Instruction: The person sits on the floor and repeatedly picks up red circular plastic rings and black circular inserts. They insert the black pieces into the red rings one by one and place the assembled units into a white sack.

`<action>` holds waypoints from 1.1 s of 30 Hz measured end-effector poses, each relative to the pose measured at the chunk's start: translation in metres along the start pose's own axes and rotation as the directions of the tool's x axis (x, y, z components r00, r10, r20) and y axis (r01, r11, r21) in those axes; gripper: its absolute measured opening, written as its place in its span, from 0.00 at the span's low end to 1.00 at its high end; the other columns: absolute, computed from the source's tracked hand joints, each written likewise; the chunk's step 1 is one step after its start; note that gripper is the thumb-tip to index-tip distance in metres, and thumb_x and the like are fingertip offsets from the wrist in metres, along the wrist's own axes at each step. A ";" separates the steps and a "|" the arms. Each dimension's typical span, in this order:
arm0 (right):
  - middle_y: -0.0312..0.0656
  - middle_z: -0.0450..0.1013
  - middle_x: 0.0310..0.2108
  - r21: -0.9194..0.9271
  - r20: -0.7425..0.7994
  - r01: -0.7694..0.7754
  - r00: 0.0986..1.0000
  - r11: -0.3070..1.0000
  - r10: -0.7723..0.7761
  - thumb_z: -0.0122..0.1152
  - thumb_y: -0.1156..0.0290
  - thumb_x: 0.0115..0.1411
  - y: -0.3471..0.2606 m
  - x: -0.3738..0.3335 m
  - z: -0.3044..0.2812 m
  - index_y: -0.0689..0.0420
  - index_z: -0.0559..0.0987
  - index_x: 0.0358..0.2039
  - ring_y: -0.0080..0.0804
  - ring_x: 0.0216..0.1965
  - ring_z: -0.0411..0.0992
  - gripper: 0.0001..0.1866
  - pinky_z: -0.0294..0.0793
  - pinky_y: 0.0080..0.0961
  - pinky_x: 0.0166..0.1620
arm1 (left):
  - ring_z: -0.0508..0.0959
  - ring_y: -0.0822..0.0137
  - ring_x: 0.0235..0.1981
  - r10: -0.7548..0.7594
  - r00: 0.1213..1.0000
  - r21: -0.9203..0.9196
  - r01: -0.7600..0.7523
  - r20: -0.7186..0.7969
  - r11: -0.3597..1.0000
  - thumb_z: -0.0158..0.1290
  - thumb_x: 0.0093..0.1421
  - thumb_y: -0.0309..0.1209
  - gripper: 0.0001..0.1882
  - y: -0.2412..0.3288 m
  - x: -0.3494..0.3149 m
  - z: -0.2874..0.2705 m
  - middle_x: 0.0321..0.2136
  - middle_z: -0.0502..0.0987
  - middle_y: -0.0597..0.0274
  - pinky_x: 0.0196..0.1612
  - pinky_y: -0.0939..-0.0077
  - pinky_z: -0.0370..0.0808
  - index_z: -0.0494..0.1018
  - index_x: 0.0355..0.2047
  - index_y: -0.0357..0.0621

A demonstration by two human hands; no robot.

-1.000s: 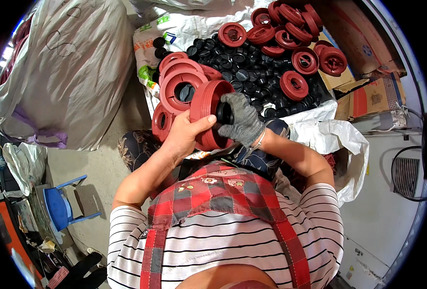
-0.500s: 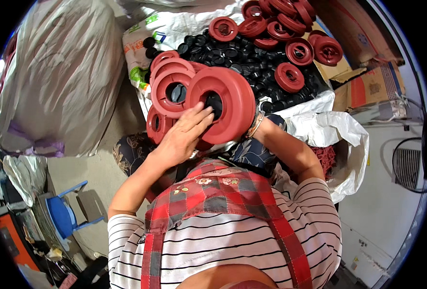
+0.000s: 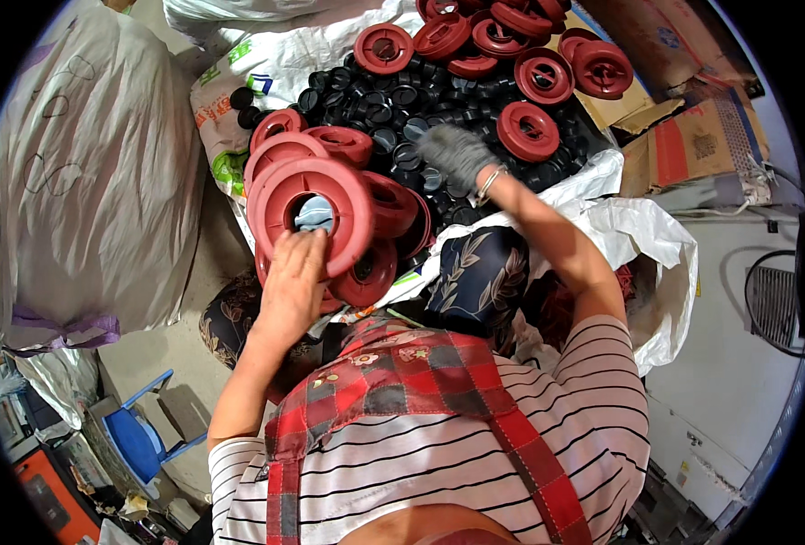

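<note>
Resting against a red flanged spool [image 3: 312,213] atop the stack at ten o'clock, the bare left hand [image 3: 292,282] lies flat, fingers together. The gloved right hand [image 3: 455,153] reaches at twelve into black caps [image 3: 393,95], its grip unclear; picking one seems the step, needing a clean pinch. White sacks [image 3: 94,182] line the floor.

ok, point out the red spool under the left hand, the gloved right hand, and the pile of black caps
red spool [image 3: 348,204], head view, on its near flange beside the centre hole
gloved right hand [image 3: 455,153], head view, on the back of the grey glove
black caps [image 3: 380,95], head view, mid-pile on the sack
</note>
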State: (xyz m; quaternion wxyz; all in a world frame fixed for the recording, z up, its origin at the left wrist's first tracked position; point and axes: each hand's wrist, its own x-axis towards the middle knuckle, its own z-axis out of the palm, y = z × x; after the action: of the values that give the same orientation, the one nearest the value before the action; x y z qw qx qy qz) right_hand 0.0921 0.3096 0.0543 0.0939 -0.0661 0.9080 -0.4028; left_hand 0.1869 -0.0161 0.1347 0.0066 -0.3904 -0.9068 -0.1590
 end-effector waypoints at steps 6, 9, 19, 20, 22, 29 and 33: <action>0.58 0.67 0.50 -0.387 -0.409 -0.568 0.812 0.727 0.416 0.59 0.50 0.50 0.212 0.010 -0.037 0.61 0.68 0.51 0.54 0.53 0.65 0.34 0.64 0.41 0.54 | 0.65 0.47 0.54 -0.071 0.997 -0.080 0.071 0.009 0.994 0.62 0.48 0.38 0.36 -0.014 0.018 -0.002 0.47 0.69 0.44 0.61 0.54 0.57 0.64 0.54 0.32; 0.56 0.67 0.51 -0.586 -0.371 -0.546 0.838 0.599 0.400 0.62 0.58 0.49 0.209 -0.015 -0.022 0.58 0.62 0.56 0.54 0.53 0.65 0.36 0.63 0.43 0.56 | 0.68 0.47 0.52 -0.087 0.995 -0.082 0.082 -0.058 0.993 0.62 0.48 0.35 0.31 -0.018 0.010 0.002 0.45 0.71 0.44 0.59 0.53 0.60 0.67 0.51 0.32; 0.52 0.71 0.44 -0.643 -0.107 0.091 0.973 0.760 -0.206 0.59 0.66 0.44 0.043 -0.047 -0.011 0.54 0.66 0.55 0.47 0.47 0.68 0.33 0.65 0.41 0.52 | 0.76 0.61 0.41 -0.382 0.922 -0.761 0.208 -0.057 0.615 0.58 0.52 0.24 0.18 0.017 0.028 -0.010 0.38 0.76 0.51 0.49 0.69 0.70 0.72 0.44 0.31; 0.50 0.71 0.43 -0.694 -0.056 0.228 0.928 0.683 -0.368 0.58 0.67 0.44 0.019 -0.056 -0.017 0.54 0.68 0.54 0.46 0.46 0.68 0.32 0.66 0.41 0.51 | 0.74 0.67 0.44 -0.384 0.915 -0.819 0.127 -0.121 0.560 0.57 0.54 0.24 0.19 0.021 0.036 -0.001 0.41 0.75 0.52 0.49 0.72 0.69 0.70 0.46 0.30; 0.47 0.72 0.42 -0.735 0.034 0.423 0.804 0.530 -0.594 0.56 0.68 0.43 -0.031 -0.080 -0.027 0.54 0.72 0.50 0.44 0.45 0.69 0.29 0.67 0.41 0.50 | 0.66 0.54 0.56 -0.350 0.902 -0.649 0.110 -0.253 0.753 0.60 0.52 0.34 0.35 0.034 0.059 -0.004 0.54 0.65 0.42 0.57 0.68 0.62 0.60 0.57 0.30; 0.40 0.71 0.33 -0.398 -0.184 0.629 0.658 0.668 -0.730 0.49 0.70 0.57 -0.135 -0.175 -0.040 0.56 0.75 0.41 0.28 0.37 0.70 0.12 0.69 0.34 0.49 | 0.75 0.68 0.42 -0.384 0.908 -0.985 0.140 0.168 -0.100 0.59 0.55 0.36 0.28 0.028 0.061 -0.013 0.42 0.75 0.58 0.46 0.74 0.73 0.65 0.51 0.33; 0.41 0.70 0.29 0.703 -0.281 0.144 0.956 0.697 0.087 0.43 0.69 0.64 -0.143 -0.197 -0.027 0.64 0.72 0.41 0.24 0.30 0.71 0.13 0.74 0.28 0.37 | 0.75 0.65 0.45 -0.204 0.951 -0.893 0.128 0.235 -0.432 0.61 0.54 0.39 0.30 0.030 0.023 -0.011 0.45 0.73 0.59 0.50 0.69 0.73 0.65 0.52 0.37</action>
State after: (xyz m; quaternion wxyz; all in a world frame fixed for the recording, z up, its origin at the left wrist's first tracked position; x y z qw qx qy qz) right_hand 0.2837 0.2726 0.2016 -0.0296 0.0218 0.6815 -0.7309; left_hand 0.1910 0.0161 0.1567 -0.3253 -0.0687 -0.4114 -0.8487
